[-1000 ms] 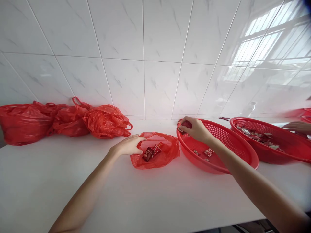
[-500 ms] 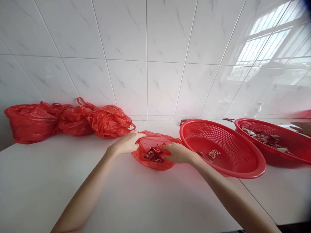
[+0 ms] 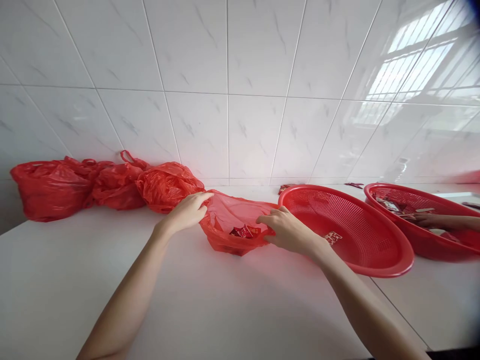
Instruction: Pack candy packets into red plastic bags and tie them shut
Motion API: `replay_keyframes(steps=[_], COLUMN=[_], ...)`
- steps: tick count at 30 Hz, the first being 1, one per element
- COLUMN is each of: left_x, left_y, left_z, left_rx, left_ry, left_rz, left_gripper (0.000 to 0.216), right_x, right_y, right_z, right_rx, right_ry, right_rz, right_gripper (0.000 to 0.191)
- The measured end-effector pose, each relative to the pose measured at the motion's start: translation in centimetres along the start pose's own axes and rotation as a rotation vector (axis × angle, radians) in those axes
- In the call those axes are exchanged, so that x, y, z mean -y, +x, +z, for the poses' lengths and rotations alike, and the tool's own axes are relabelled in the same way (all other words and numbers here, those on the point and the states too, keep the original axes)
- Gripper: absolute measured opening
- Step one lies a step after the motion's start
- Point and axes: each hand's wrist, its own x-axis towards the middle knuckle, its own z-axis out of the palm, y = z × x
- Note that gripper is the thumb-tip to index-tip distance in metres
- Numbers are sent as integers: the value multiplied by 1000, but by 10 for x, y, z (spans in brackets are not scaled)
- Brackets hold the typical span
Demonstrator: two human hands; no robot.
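Observation:
A small red plastic bag (image 3: pixel 228 215) lies open on the white counter (image 3: pixel 210 305), with several red-wrapped sweets (image 3: pixel 245 231) inside. My left hand (image 3: pixel 186 212) pinches the bag's left rim and lifts it. My right hand (image 3: pixel 288 231) grips the bag's right rim, fingers closed on the plastic. Just right of the bag stands a red mesh basket (image 3: pixel 348 227) holding a few wrapped sweets (image 3: pixel 332 237).
Three tied red bags (image 3: pixel 108 187) sit against the tiled wall at the left. A second red basket (image 3: pixel 423 215) with sweets is at the far right, where another person's hand (image 3: pixel 431 219) reaches in. The counter edge runs along the bottom right.
My right hand went from the basket's far rim to the bag, dropped sweets in, and now holds its right rim. Both hands have raised the bag's edges.

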Motion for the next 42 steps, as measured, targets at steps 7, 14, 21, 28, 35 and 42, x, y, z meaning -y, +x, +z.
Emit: replay_keyframes(steps=[7,14,21,28,35,42], left_x=[-7,-4,-8,-5,3,9], left_y=[-1,-7,-11,-10,-8,-3], left_z=[-8,-12,-5,-2,-1,-1], left_rx=[-81,-59,23,97,213,191], left_ry=[-46,10,106,188,264,227], left_rz=[-38,-48,-122,-166,-218,-208], left_gripper=[64,48,46,48,31,46], right_x=[-6,-14,-13,-17,-24,-27], right_y=[12,26,43,54,54,52], right_z=[-1,20,16,-15,-27,-23], right_rx=[-175,-202,-110,-245,-397,-530], right_ry=[-33,-170,-61,384,905,1075], right_rz=[85,265,375,378,242,195], right_gripper=[26,23,49,36,35,31])
